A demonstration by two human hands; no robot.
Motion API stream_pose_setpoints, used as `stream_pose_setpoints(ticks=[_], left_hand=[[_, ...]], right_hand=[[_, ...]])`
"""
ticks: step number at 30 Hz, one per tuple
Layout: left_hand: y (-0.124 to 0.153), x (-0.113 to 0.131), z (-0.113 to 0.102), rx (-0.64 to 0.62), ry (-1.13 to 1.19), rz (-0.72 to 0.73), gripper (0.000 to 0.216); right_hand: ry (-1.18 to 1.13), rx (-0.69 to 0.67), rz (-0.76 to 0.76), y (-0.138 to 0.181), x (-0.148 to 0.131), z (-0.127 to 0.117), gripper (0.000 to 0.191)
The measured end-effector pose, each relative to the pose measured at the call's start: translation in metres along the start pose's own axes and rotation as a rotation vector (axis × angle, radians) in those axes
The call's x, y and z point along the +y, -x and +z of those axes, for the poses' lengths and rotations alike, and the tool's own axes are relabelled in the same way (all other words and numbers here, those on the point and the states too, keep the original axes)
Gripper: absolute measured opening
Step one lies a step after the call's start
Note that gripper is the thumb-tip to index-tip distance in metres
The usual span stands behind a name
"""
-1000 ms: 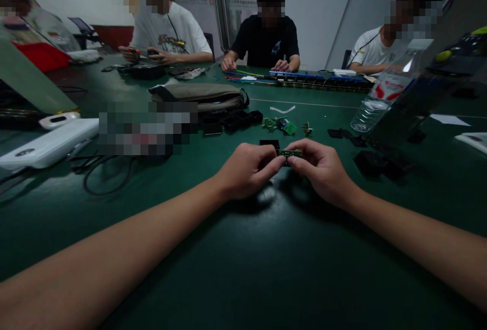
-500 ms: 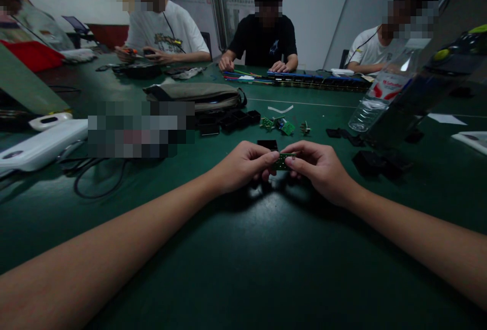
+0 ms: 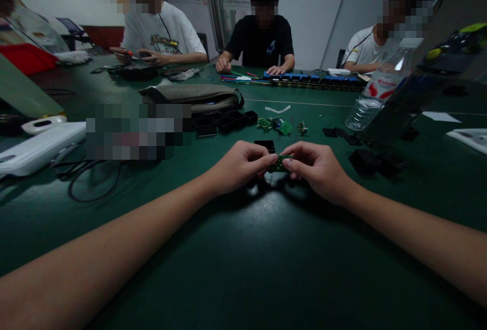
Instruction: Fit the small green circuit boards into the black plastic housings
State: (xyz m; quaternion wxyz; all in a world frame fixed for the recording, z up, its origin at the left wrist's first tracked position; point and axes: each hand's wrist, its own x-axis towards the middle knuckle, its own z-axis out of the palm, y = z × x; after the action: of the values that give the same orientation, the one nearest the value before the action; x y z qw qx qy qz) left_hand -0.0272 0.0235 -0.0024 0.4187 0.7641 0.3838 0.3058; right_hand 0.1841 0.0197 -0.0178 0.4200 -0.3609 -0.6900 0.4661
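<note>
A small green circuit board [image 3: 280,163] is held just above the table between my two hands. My left hand [image 3: 248,165] pinches its left end, thumb on the near face. The right end is gripped by my right hand [image 3: 312,168], whose fingers curl behind and partly hide it. Right behind the hands sits a black plastic box [image 3: 265,145]. Farther back lie more small green circuit boards [image 3: 282,126] and a separate little board with pins [image 3: 302,127].
Black plastic cases [image 3: 232,120] stand beside a grey pouch [image 3: 190,98]. To the right are a water bottle [image 3: 375,94], a dark tilted bottle [image 3: 418,92] and black boxes [image 3: 375,162]. A white device [image 3: 45,147] and cable [image 3: 95,199] lie left. Three co-workers sit opposite.
The view has shifted slightly, so the scene sits a little further left. Both hands keep hold of the circuit board, which is tilted a little differently.
</note>
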Motion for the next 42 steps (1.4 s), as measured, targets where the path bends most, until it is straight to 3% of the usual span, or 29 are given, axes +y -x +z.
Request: stream_pose_setpoints(ticks=[8,22,42], left_hand=[[-0.0003,-0.0034,-0.0002,-0.006,0.077,0.010,0.039],[-0.0001,-0.0011,-0.0005,0.011,-0.049,0.040,0.038],[-0.0002,0.0012,-0.0002,-0.020,-0.032,0.054,0.034]], right_hand=[[-0.010,0.077,0.013,-0.0005,-0.0005,0.0009,0.020],[0.001,0.018,0.026,0.0002,-0.0019,0.0020,0.020],[0.105,-0.027,-0.012,0.0015,-0.0006,0.0012,0.018]])
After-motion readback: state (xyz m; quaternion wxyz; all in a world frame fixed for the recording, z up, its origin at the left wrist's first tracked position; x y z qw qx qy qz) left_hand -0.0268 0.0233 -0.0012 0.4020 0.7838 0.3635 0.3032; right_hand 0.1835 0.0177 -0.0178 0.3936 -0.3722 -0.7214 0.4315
